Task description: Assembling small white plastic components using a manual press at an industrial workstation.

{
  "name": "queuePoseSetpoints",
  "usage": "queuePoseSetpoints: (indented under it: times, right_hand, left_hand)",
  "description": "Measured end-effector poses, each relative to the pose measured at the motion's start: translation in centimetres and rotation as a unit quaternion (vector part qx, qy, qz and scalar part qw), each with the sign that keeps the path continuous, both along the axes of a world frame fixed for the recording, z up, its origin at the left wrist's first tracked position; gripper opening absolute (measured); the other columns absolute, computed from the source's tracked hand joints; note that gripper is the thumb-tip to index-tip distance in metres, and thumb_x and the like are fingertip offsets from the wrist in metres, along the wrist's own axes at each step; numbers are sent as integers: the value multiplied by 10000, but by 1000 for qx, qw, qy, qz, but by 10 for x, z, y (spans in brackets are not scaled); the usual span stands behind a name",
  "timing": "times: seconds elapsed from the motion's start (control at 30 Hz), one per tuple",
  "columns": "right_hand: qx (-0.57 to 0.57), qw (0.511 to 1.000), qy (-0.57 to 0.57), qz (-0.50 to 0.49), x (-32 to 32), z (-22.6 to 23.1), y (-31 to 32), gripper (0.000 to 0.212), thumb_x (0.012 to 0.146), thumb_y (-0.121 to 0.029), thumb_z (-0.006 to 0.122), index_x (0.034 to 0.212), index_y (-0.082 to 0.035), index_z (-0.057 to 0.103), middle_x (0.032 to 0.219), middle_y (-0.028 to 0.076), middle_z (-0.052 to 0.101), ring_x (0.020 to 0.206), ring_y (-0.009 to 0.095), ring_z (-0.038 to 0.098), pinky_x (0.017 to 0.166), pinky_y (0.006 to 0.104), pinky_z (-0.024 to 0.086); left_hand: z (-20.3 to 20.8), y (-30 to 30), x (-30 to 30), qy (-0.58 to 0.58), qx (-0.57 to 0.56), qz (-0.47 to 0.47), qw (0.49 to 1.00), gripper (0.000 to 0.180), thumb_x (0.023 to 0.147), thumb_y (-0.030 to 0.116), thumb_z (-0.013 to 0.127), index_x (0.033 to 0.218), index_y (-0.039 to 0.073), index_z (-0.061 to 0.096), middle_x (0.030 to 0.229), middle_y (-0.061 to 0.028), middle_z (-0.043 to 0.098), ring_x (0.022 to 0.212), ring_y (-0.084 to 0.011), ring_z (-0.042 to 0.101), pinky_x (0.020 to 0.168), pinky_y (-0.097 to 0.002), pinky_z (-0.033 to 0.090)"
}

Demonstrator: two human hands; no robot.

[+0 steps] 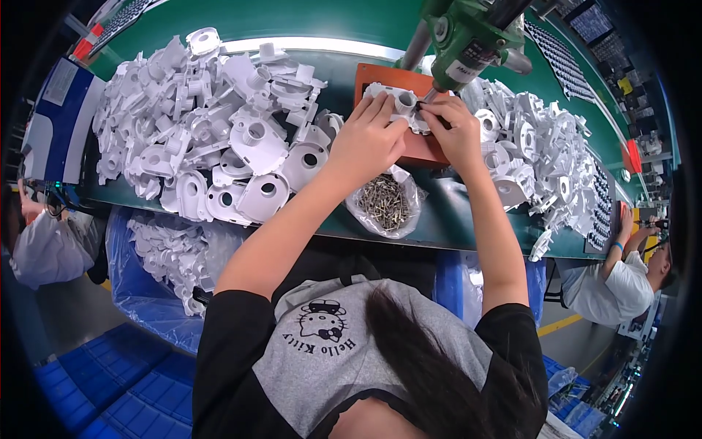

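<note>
Bag (417, 199) of metal pieces (384, 204) just nearer than orange block (425, 151), likely for easy reach. On block: white part (403, 102); left hand's (369, 143) fingers grasping its left side, probably steadying; right hand's (456, 133) at its right, grip unclear. Green machine (462, 50) above block.

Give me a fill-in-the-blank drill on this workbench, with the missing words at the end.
The left hand touches a white part on a block coloured ____.
The machine above it is painted ____.
The bigger white pile lies to the machine's ____ in the picture.
The clear bag holds small pieces made of ____.

Missing words: orange; green; left; metal.
</note>
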State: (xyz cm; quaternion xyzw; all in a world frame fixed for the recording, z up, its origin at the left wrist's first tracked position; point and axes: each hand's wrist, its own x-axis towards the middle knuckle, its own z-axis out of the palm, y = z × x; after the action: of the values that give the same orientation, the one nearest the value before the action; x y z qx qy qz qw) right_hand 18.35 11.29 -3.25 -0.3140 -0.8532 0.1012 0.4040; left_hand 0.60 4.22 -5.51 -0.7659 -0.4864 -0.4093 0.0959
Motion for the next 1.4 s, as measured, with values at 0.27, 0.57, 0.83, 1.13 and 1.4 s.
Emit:
queuePoseSetpoints:
  times: [0.27, 0.57, 0.83, 1.13, 1.4]
  right_hand:
    - [68, 981, -179, 19, 1, 17, -25, 293, 799, -202, 652, 1010, 2, 651, 1119, 109, 618, 1043, 275, 539, 916, 406, 397]
    - [-44, 994, -96, 18, 14, 33, -49, 219, 826, -133, 614, 1018, -34, 656, 1073, 126, 626, 1043, 309, 539, 921, 387, 401]
    - [12, 967, -214, 135, -13, -7, -108, 115, 665, -110, 687, 771, -74, 663, 793, 47, 534, 801, 229, 491, 730, 354, 381]
    - [4, 965, -212, 155, -15, -4, -104, 116, 681, -116, 687, 778, -65, 650, 805, 62, 528, 796, 240, 492, 713, 356, 399]
    - [-377, 916, -52, 128, -2, 26, -92, 78, 741, -5, 625, 776, 1, 556, 687, 25, 576, 638, 96, 558, 605, 247, 464]
  left_hand:
    - [3, -3, -3, 5, -14, 6, 1000, 152, 772, 106, 605, 901, 26, 610, 1125, -241, 604, 1101, -376, 562, 991, -462, 413]
    - [1, -1, -1, 0, -13, 2, 1000, 160, 786, 128, 598, 915, 36, 620, 1128, -235, 606, 1113, -372, 556, 1002, -465, 404]
    - [-2, 1, 1, -2, 4, -1, 1000, 154, 761, 136, 601, 866, 23, 607, 1098, -262, 609, 1109, -372, 558, 1002, -447, 404]
    - [-2, 0, -1, -7, 4, -4, 1000, 137, 756, 126, 601, 847, 24, 609, 1108, -264, 603, 1107, -372, 556, 1003, -448, 402]
    - [-2, 1, 0, -14, 0, -4, 1000, 142, 757, 132, 601, 848, 25, 615, 1107, -266, 606, 1113, -375, 556, 1007, -453, 397]
